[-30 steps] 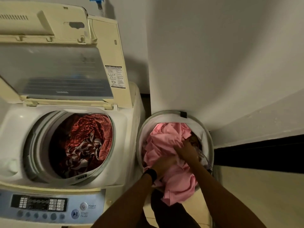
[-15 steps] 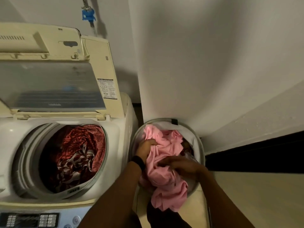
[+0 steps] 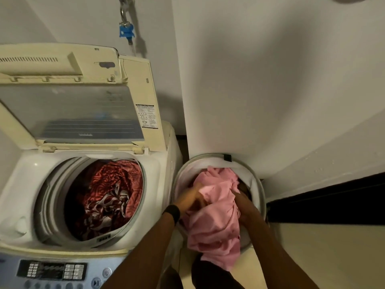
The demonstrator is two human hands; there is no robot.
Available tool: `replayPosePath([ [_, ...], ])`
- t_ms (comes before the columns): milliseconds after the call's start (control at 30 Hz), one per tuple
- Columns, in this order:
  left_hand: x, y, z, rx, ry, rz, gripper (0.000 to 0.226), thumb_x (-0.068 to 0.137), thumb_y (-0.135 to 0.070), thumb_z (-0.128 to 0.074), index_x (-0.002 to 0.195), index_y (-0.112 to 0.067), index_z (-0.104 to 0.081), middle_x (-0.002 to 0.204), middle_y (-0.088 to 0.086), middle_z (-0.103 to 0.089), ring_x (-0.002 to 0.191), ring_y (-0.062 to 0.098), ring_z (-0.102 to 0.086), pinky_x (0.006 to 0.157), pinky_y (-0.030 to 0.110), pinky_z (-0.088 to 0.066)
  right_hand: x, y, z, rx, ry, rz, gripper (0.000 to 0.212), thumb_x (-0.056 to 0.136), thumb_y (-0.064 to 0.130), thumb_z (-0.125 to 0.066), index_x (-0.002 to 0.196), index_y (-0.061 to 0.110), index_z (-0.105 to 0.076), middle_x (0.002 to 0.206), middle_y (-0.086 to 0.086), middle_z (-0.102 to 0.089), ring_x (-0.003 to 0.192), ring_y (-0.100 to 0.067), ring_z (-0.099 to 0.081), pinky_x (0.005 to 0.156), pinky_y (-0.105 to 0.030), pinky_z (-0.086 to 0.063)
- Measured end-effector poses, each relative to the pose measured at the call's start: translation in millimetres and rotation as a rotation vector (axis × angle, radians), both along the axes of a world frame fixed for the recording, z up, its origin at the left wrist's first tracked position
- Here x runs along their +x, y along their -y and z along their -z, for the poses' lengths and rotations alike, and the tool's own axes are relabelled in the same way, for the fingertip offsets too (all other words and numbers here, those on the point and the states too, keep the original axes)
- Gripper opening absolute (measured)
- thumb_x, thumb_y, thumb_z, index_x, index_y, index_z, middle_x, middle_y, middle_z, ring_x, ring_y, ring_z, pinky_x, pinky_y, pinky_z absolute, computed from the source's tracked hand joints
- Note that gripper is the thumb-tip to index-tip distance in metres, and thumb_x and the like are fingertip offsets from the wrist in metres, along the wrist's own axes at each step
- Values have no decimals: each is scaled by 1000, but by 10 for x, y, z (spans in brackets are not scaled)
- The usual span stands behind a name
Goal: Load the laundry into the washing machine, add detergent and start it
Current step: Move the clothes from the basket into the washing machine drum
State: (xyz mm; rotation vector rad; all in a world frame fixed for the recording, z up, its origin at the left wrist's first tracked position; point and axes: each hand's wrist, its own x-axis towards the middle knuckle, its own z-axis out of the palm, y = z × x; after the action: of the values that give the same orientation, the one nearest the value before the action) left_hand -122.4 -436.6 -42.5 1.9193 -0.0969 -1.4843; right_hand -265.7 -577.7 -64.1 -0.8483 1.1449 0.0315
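A top-loading washing machine [image 3: 25, 174] stands with its lid [image 3: 83, 113] raised and red patterned laundry [image 3: 116, 188] in the drum. Just to its right, a round white basket [image 3: 214, 163] holds a pink garment [image 3: 216, 222]. Both hands are in the garment. The left hand [image 3: 190, 198] is blurred and the right hand [image 3: 244, 204] has its fingers under cloth, so I cannot tell their grasp.

The cream floor [image 3: 325, 259] carries a top-loading washing machine [image 3: 164, 167] at the left, its lid [image 3: 68, 109] raised. A round white laundry basket [image 3: 262, 197] stands just beside the machine's right flank, tucked into the wall corner. A black strip [image 3: 325, 197] runs along the wall's foot.
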Motion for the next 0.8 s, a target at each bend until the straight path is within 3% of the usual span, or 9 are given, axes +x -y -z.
replayPosePath([
  [100,186,55,339,-3,128,-321,79,86,-80,-54,136,-20,-63,127,10,-68,114,29,-63,105,46,-50,-161,-19,48,32,31,-83,31,97,3,-61,128,8,-63,115,-17,-72,98,-29,-70,75,-35,-61],
  [200,229,219,737,-1,-136,-273,107,56,-90,-75,145,-36,-52,146,1,-56,131,29,-53,115,52,-40,-139,-7,-55,-111,-34,-537,50,86,0,-70,133,13,-61,129,1,-63,113,-17,-60,89,-16,-53],
  [233,208,296,787,-23,-173,-225,102,62,-80,-80,147,-35,-49,147,2,-54,132,29,-51,117,52,-38,-112,-5,-111,-138,-44,-727,52,86,4,-72,134,16,-58,126,10,-57,113,-9,-52,83,-3,-45],
  [300,129,403,450,-69,-121,-125,82,76,-52,-85,146,-28,-50,141,4,-58,127,29,-54,116,51,-39,-92,19,-143,-188,-22,-873,55,84,7,-75,135,17,-59,123,13,-59,110,-5,-52,83,-2,-42],
  [433,202,487,214,-189,-6,-221,39,83,-25,-79,120,-21,-68,112,7,-73,103,27,-66,102,45,-51,-208,99,46,44,208,-608,59,73,18,-85,130,16,-69,134,-10,-66,126,-30,-61,112,-49,-46],
  [500,325,457,143,-255,-33,-226,45,70,-15,-81,114,-21,-74,107,8,-77,107,32,-69,104,51,-52,-213,115,21,197,247,-251,70,71,45,-89,128,12,-68,134,-18,-65,123,-34,-63,99,-47,-54],
  [600,390,352,35,-308,-51,-73,50,63,6,-78,102,-25,-78,112,6,-75,114,31,-64,103,42,-53,-75,192,63,190,153,114,82,81,76,-60,134,15,-64,126,-16,-70,119,-32,-65,92,-47,-58],
  [700,300,305,7,-259,-59,280,44,66,2,-81,93,-33,-79,116,-6,-70,119,20,-59,102,31,-51,152,241,40,182,165,90,76,92,72,-55,140,13,-60,139,-16,-62,129,-31,-60,113,-52,-44],
  [800,248,254,-59,-204,-210,494,39,74,-24,-79,113,-32,-78,133,-3,-67,131,23,-56,114,36,-43,405,301,-161,71,141,30,34,98,36,-64,114,7,-66,110,-14,-72,91,-25,-72,81,-38,-59],
])
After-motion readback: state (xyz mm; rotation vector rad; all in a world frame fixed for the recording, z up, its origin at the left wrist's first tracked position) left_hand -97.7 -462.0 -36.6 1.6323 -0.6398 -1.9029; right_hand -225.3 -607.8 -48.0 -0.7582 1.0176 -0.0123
